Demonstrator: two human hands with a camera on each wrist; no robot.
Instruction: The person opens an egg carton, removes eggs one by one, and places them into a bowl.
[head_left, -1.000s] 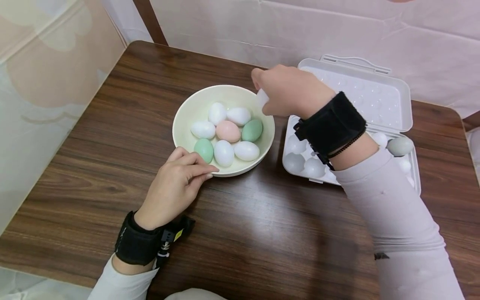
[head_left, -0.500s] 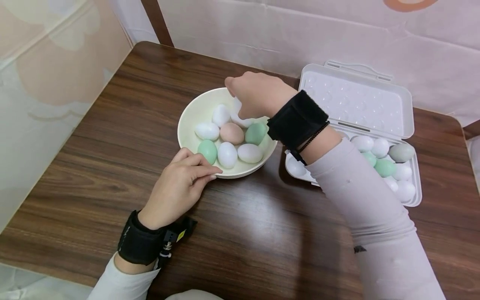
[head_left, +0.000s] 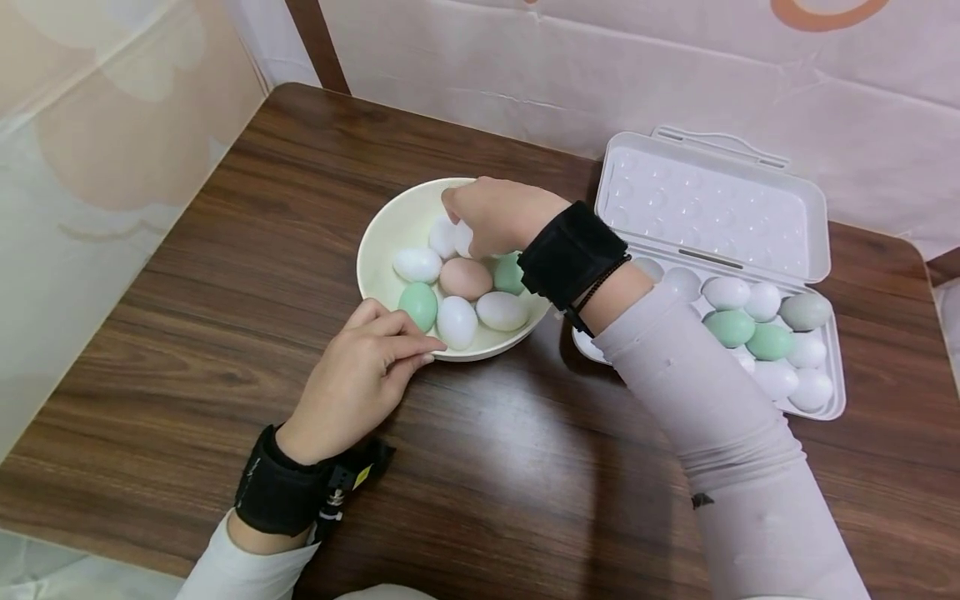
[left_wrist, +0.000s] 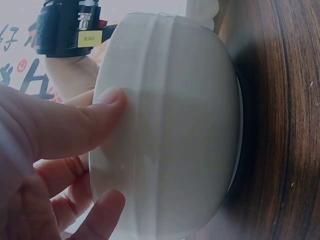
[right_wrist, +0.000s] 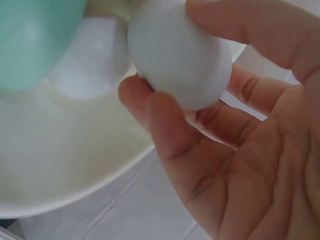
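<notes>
— Head view: where's the right hand?
— Over the round cream bowl, pinching a white plastic egg.
— And the left hand?
— Fingertips steady the bowl's near wall, apparently uncurled; open white egg tray sits just beside.

Soft, even indoor light; sharp head view, blurry wrist views.

The head view is bright and clear, with a pale sheen on the dark bench and soft shadows under the bowl and the right sleeve; its edges bend slightly. The left wrist view is hazy, the thumb and bowl washed out, with a dark shadow at the bowl's foot. The right wrist view is out of focus: the white egg glows without detail.
</notes>
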